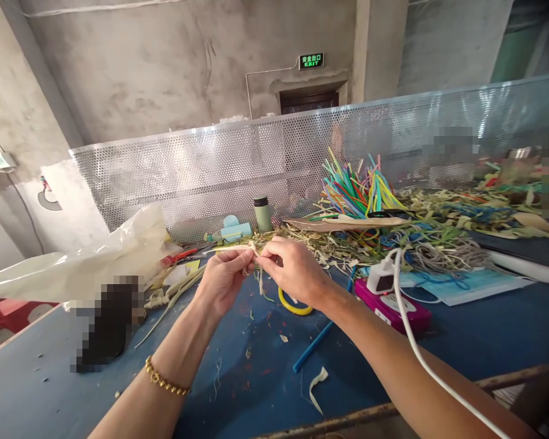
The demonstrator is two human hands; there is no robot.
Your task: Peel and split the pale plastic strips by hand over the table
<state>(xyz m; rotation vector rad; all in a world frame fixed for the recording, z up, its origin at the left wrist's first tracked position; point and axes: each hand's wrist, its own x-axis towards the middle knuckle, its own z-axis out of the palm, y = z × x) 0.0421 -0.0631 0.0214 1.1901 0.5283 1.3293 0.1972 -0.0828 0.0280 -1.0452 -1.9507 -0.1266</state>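
Observation:
Both my hands meet above the blue table (256, 378). My left hand (224, 277) pinches a pale straw strip (256, 250) from the left, a gold bracelet on that wrist. My right hand (293, 268) has its fingers closed on the same strip from the right. Loose ends of the strip hang down between the hands. A yellow ring (295, 308) lies on the table just below my right hand.
A heap of straw and coloured strips (370, 195) fills the back right. A white charger and cable (384, 277) sit on a pink box (393, 305). A blue stick (313, 344), a green bottle (263, 213), a plastic bag (96, 256) and a perforated metal screen (256, 158) are around.

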